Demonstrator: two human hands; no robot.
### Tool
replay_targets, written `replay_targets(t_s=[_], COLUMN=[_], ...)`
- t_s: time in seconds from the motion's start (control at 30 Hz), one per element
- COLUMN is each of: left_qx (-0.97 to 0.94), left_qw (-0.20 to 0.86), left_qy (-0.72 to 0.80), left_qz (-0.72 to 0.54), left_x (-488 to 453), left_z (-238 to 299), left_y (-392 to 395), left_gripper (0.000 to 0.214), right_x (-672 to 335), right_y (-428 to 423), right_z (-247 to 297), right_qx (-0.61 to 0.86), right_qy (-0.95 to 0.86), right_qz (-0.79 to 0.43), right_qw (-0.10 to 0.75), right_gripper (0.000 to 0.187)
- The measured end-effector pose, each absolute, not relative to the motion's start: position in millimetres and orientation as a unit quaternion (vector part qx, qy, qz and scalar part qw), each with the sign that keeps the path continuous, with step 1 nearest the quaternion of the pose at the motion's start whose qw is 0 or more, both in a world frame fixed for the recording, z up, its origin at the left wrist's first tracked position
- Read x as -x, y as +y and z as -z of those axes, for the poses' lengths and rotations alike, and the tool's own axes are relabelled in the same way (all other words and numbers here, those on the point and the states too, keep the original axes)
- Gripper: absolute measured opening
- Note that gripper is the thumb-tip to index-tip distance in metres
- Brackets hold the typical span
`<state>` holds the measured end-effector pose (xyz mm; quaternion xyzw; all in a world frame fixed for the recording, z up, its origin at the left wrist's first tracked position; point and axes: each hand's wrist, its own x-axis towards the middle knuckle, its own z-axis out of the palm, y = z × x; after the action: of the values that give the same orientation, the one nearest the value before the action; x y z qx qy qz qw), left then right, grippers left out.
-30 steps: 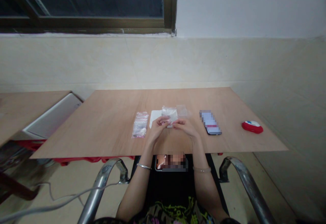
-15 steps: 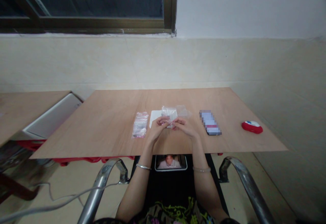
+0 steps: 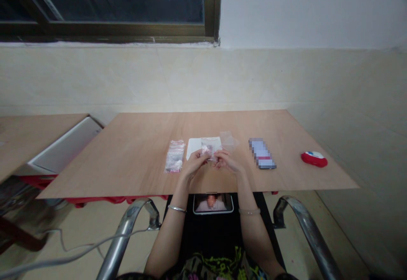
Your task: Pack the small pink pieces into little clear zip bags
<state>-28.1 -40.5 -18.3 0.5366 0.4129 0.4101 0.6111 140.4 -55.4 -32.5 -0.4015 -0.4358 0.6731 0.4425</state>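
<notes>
Between my hands is a small clear plastic bag (image 3: pixel 209 146), its bottom edge pinched from both sides. My left hand (image 3: pixel 196 162) is closed on the bag's left side, thumb and fingers together. My right hand (image 3: pixel 227 160) grips its lower right corner with fingers bent. Something pale pinkish shows inside the bag, too small to name. Under it lies a white flat sheet or pad (image 3: pixel 194 143). Another clear bag (image 3: pixel 228 138) lies flat just beyond my right hand. To the left rests a stack of clear zip bags (image 3: pixel 174 156) with red edges.
A phone (image 3: pixel 262 153) lies on the wooden table (image 3: pixel 136 152) to the right, and a red case with a white and blue top (image 3: pixel 314 158) sits farther right. Another phone (image 3: pixel 213 203) lies below the table edge. Metal armrests (image 3: pixel 127 225) flank me.
The bag in my hands has come lower and closer to me, uncovering more of the white pad. My hands have shifted slightly down with it.
</notes>
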Motion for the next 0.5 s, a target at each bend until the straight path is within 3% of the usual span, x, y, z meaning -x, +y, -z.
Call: replay_targets(t_s=[0.2, 0.5], left_qx=[-0.526, -0.464], left_qw=[0.639, 0.673], left_qy=[0.407, 0.426], left_qz=[-0.387, -0.387], left_x=[29.7, 30.1], left_z=[17.8, 13.1], left_y=[-40.8, -44.0], left_gripper=[0.025, 0.027], right_x=[-141.2, -142.8], right_y=[-57.3, -54.7], right_z=[36.1, 35.7], right_qx=[0.405, 0.391], right_qy=[-0.450, -0.390], right_qz=[-0.666, -0.686], right_qw=[0.436, 0.475], right_gripper=[0.034, 0.031])
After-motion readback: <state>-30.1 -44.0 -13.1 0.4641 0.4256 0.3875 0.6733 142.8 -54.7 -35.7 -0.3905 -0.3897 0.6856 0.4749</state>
